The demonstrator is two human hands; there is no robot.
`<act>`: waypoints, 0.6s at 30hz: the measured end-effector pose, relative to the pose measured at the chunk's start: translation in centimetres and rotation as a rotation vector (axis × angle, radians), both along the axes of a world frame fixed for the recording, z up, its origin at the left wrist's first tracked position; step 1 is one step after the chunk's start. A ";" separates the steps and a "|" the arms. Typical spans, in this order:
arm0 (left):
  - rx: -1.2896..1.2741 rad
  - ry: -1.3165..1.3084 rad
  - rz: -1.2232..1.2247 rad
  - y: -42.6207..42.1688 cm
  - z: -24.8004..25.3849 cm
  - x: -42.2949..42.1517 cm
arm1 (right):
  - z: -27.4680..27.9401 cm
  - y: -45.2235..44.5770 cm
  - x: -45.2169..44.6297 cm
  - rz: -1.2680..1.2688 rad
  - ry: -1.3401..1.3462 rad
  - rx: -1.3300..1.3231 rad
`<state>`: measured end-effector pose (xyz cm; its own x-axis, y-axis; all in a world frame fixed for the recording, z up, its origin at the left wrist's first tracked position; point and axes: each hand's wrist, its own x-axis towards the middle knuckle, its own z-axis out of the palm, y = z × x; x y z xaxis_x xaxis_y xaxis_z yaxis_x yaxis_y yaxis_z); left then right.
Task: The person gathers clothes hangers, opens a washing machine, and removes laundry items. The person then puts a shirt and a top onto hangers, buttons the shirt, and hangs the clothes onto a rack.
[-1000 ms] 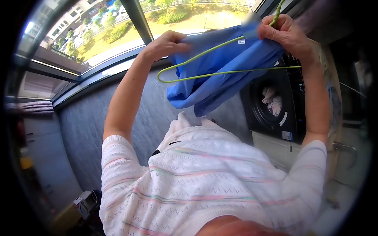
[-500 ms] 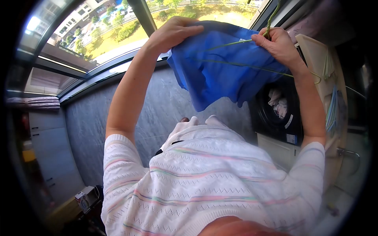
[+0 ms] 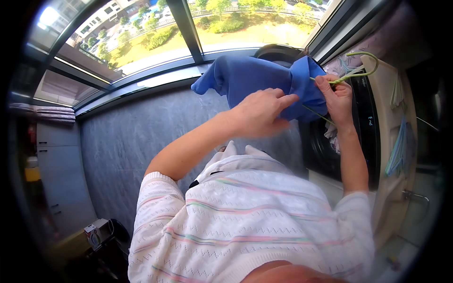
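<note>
Blue garment [image 3: 255, 78] hangs just beside the right fingers [image 3: 323, 85], and they're pinching the green hanger [image 3: 356, 74] below its hook; left fingers [image 3: 289, 100] spread!

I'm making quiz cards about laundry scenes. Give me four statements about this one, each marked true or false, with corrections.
1. The right hand holds the green hanger near its hook. True.
2. The garment is red. False: it is blue.
3. The washing machine's display reads "End". True.
4. The left hand grips the hook. False: it is in front of the garment, away from the hook.
</note>
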<state>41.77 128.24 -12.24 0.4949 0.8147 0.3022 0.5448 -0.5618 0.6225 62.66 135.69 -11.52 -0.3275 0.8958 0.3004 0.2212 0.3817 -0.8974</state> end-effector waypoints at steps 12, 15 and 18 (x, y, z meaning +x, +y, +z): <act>-0.549 -0.345 0.128 3.2 1.9 -12.8 | 1.9 -1.9 0.7 0.081 0.073 0.132; -0.469 -0.462 0.139 2.3 1.2 -12.6 | 1.8 -2.1 0.7 0.071 0.058 0.115; -0.297 -0.370 0.198 1.4 1.6 -12.4 | 1.9 -2.3 0.6 0.060 0.071 0.088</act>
